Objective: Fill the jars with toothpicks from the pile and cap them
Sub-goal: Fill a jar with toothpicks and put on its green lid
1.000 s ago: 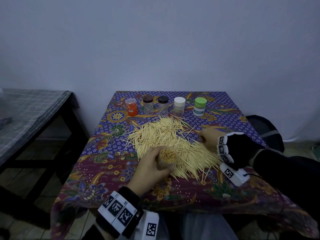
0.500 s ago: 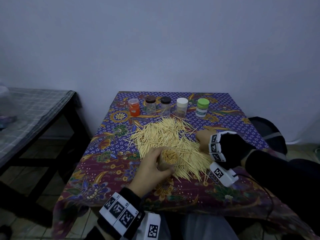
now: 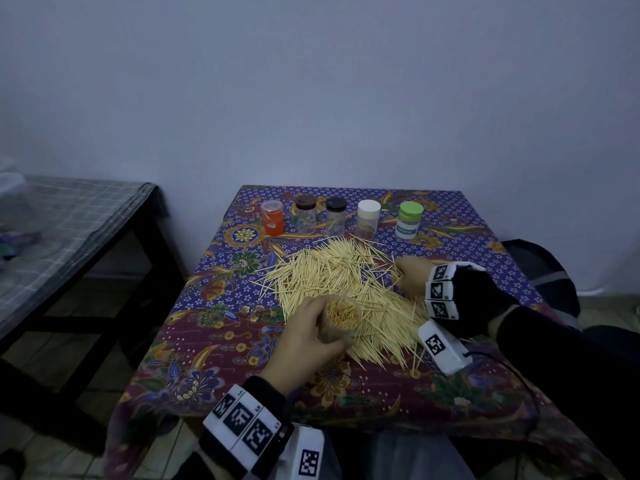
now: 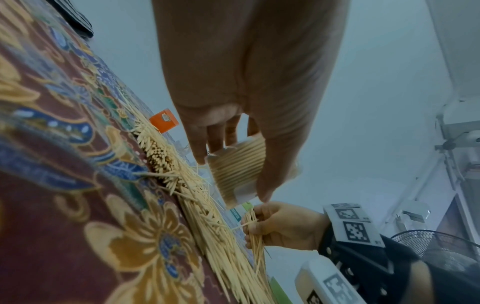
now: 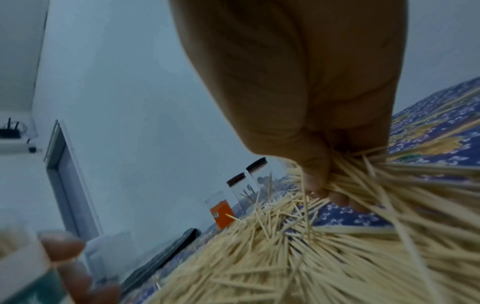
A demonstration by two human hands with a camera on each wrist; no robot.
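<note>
On the table [image 3: 242, 344] the pile [image 3: 332, 271] lies mid-cloth; left hand [image 3: 304, 344] grasps the nearly full open jar [image 3: 341, 318] at its near edge, right hand [image 3: 410, 273] pinches a bunch [image 4: 253, 232] at its far side. Filling step; next, align the bunch and drop it in

Over the last second the right hand [image 3: 410, 275] has drawn in from the pile's right edge toward the person, and it now pinches a small bundle of toothpicks [image 4: 254, 232] in its fingers [image 5: 315, 181]. The left hand [image 3: 304, 341] has tipped the open, packed jar [image 3: 341, 318] slightly toward it.
</note>
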